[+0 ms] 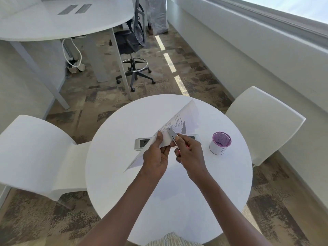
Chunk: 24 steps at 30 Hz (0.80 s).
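Presently left grip (156,155) pinches printed paper (188,118), writing unreadable; right grip (191,153) holds scissors (172,133).

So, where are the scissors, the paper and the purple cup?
scissors (173,133), head view, on the silver blade.
paper (188,114), head view, near its raised far corner.
purple cup (215,148), head view, on its white side.

Left hand (156,153) pinches paper (184,118); right hand (190,154) holds a silver tool (173,134) against it.

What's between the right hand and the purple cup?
Only bare white tabletop separates right hand from purple cup, per the head view.
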Available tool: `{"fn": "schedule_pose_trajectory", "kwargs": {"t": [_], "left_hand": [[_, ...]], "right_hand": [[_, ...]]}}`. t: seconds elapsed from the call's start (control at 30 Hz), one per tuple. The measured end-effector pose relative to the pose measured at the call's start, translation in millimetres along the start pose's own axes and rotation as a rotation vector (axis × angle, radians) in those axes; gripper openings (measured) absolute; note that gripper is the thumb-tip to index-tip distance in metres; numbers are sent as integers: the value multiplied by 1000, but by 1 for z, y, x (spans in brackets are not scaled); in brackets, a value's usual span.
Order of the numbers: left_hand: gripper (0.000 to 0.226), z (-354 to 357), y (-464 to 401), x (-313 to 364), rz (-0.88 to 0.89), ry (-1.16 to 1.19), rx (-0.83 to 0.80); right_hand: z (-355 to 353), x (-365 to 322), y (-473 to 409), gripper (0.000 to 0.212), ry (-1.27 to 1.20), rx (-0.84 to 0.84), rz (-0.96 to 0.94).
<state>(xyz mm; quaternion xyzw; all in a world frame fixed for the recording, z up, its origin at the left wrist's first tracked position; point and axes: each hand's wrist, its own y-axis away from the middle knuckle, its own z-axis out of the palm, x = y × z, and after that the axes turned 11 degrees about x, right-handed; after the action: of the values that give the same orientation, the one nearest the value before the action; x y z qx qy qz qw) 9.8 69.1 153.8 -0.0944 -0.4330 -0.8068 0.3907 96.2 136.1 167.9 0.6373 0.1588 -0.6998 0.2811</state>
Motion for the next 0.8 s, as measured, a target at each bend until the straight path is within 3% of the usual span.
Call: {"fn": "schedule_pose_trajectory", "kwargs": {"t": [0.17,0.47,0.57,0.7,0.8], "left_hand": [[30,2,-2,0,-1,-19,-14],[47,4,-4,1,3,-32,-8],[44,7,-3,2,-1,-50,-4],[23,11,-2,1,73,-43,-17],[30,13,-1,1,153,-32,-41]], "right_hand": [[-1,-4,-5,24,-167,-7,149],[-3,-12,-11,22,-474,-9,461],[-4,-11,-15,20,-469,-2,451],[-8,-8,-18,23,-307,-14,335],[-11,-6,-16,22,-191,4,242]]}}
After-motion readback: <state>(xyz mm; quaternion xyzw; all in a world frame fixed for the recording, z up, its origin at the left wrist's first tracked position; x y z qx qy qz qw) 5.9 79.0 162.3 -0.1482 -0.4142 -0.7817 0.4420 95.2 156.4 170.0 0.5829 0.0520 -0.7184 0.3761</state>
